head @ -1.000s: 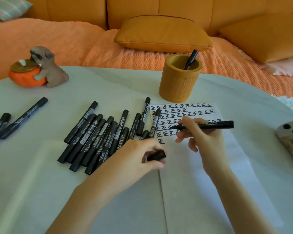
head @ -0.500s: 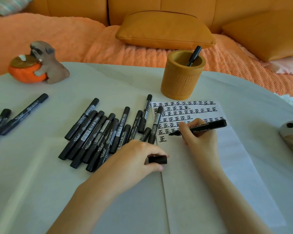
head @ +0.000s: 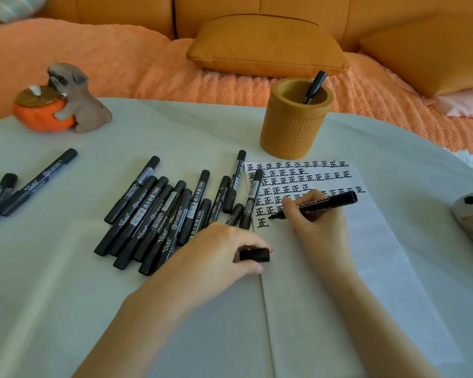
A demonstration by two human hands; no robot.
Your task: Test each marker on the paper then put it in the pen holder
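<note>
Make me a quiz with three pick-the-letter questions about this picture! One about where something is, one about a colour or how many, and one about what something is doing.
1. Where is the dog figurine?
A. Inside the pen holder
B. At the far left of the table, hugging an orange pot
C. On the paper

2. How many markers stand in the pen holder?
A. One
B. Four
C. None

3. What state is the marker in the right hand in?
A. Capped
B. Uncapped, tip on the paper
C. Lying loose in the pile

Answers:
1. B, it sits at the table's far left edge, paws around the orange pot.
2. A, a single black marker leans out of it.
3. B, the left hand holds the cap while the tip meets the paper.
</note>
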